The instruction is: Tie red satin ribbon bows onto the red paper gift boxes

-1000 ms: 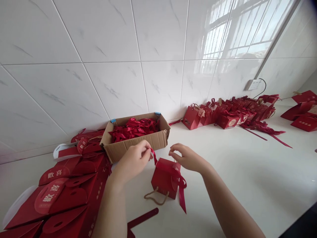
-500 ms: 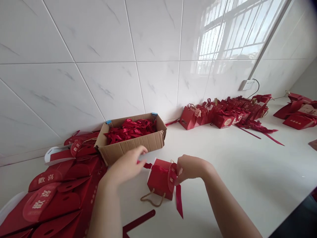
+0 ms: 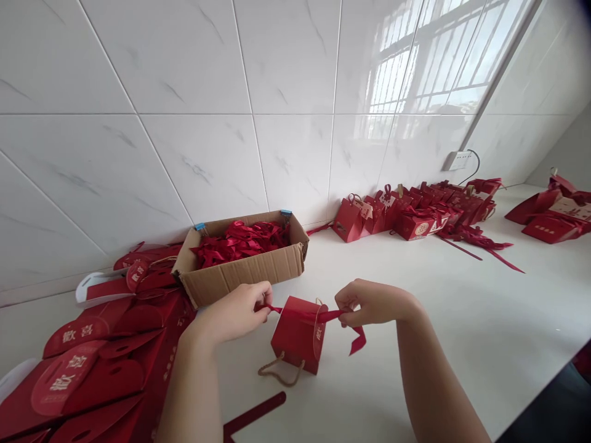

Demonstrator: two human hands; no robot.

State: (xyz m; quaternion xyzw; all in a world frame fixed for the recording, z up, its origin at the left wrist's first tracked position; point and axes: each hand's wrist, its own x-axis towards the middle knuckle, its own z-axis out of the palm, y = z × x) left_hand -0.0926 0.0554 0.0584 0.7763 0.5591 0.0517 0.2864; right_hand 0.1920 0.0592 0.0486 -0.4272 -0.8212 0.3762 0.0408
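A small red gift box [image 3: 295, 338] with a rope handle [image 3: 281, 373] lies on the white counter between my hands. A red ribbon [image 3: 330, 315] runs across its upper part and stretches out on both sides. My left hand [image 3: 247, 311] pinches one end of it, just left of the box. On the other side my right hand [image 3: 367, 301] pinches the ribbon, and a loose tail hangs below the fingers. A round tag with pale characters [image 3: 319, 332] shows at the box's right edge, partly under the ribbon.
Behind my left hand stands a cardboard box [image 3: 249, 274] heaped with red ribbons. Several red boxes [image 3: 106, 351] fill the left side. More decorated boxes [image 3: 351, 220] line the tiled wall at right. A dark red strip [image 3: 258, 411] lies in front.
My right hand has moved off the box's side to the right, drawing the ribbon out straight. My left hand has closed on its end, and the ribbon now looks taut.
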